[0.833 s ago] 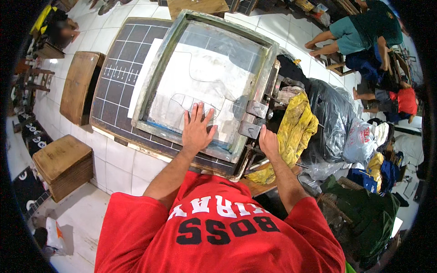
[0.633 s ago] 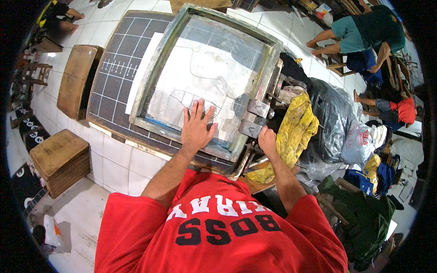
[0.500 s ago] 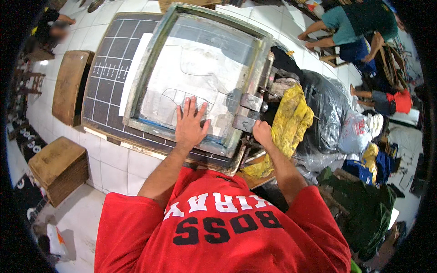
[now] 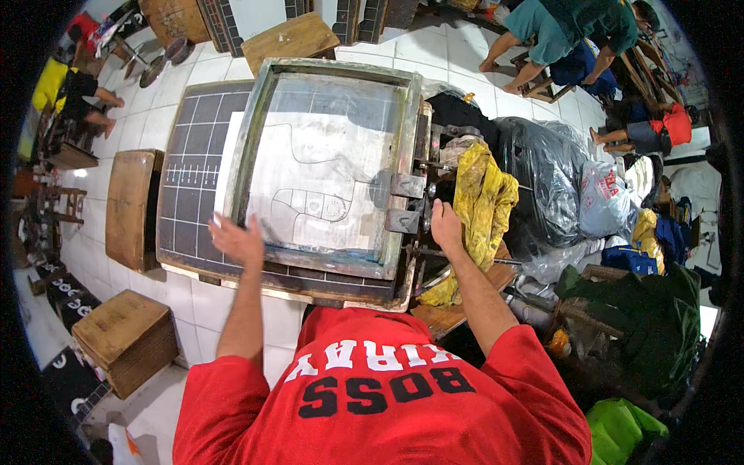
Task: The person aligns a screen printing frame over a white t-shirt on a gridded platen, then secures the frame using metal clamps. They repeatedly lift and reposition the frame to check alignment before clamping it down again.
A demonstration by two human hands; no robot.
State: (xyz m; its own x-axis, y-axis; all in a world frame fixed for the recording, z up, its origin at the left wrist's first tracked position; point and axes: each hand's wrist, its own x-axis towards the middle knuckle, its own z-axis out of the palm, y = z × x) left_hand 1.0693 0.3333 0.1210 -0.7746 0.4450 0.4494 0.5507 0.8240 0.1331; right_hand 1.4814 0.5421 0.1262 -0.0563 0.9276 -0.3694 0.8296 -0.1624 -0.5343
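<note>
A screen-printing frame point(image 4: 341, 67) with a worn greenish rim lies on a dark gridded board point(image 4: 194, 139). Line drawings show on its pale mesh point(image 4: 333, 159), and a white sheet point(image 4: 227, 167) sticks out from under its left side. My left hand point(image 4: 240, 240), slightly blurred, is over the frame's lower-left edge with its fingers spread and nothing in them. On the right side, my right hand point(image 4: 446, 225) is closed beside the two metal clamps point(image 4: 406, 185) that grip the frame. What its fingers hold is hidden.
A stained yellow cloth point(image 4: 482, 201) hangs right of the clamps, before black plastic bags point(image 4: 542, 174). Stacked wooden boards point(image 4: 124, 337) and a brown case point(image 4: 132, 209) stand left. A wooden stool point(image 4: 291, 43) is beyond the board. Other people sit or bend farther off.
My left hand has left the mesh and moved left to the frame's edge. My right hand stays closed by the clamps. The view has shifted, showing more floor beyond the board.
</note>
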